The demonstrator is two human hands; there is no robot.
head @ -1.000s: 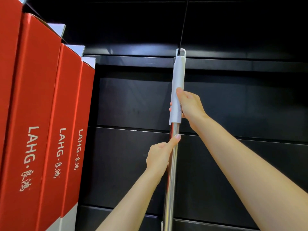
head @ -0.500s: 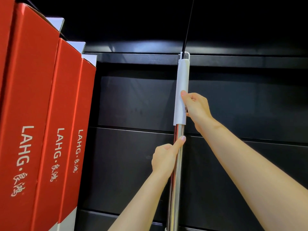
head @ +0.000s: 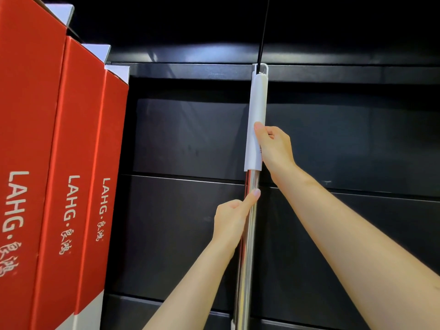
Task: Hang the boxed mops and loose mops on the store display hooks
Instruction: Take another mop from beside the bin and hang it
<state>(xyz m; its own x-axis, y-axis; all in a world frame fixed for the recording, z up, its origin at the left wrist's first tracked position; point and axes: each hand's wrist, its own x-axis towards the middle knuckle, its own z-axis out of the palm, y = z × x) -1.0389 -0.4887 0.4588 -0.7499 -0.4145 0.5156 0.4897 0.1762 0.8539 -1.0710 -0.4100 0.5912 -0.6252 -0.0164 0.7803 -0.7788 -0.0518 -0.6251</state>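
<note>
A person stands before a black slatted display wall (head: 345, 139), both bare arms raised. Between the hands is a loose mop with a shiny steel pole and a white plastic grip sleeve (head: 256, 129), held upright. The white hanging loop at the top of the handle (head: 261, 67) sits at a thin black display hook (head: 263, 34) that runs forward from the wall; whether the loop is fully over the hook I cannot tell.

The right hand (head: 273, 148) grasps the lower part of the white sleeve, fingers curled round it. The left hand (head: 234, 216) holds the steel pole just below, thumb laid up along the metal.

What could go wrong: if the loop only rests on the hook's tip, letting go would probably drop the mop straight down. The polished pole looks slippery, so a loose left grip could let it slide. Pushing sideways might twist the narrow loop off the thin rod.

For room: to the left hang three tall red cardboard mop boxes with white lettering (head: 78, 186), well apart from the pole. Their right edge is the nearest obstacle. To the right the dark wall is open. The mop's lower end is out of sight.
</note>
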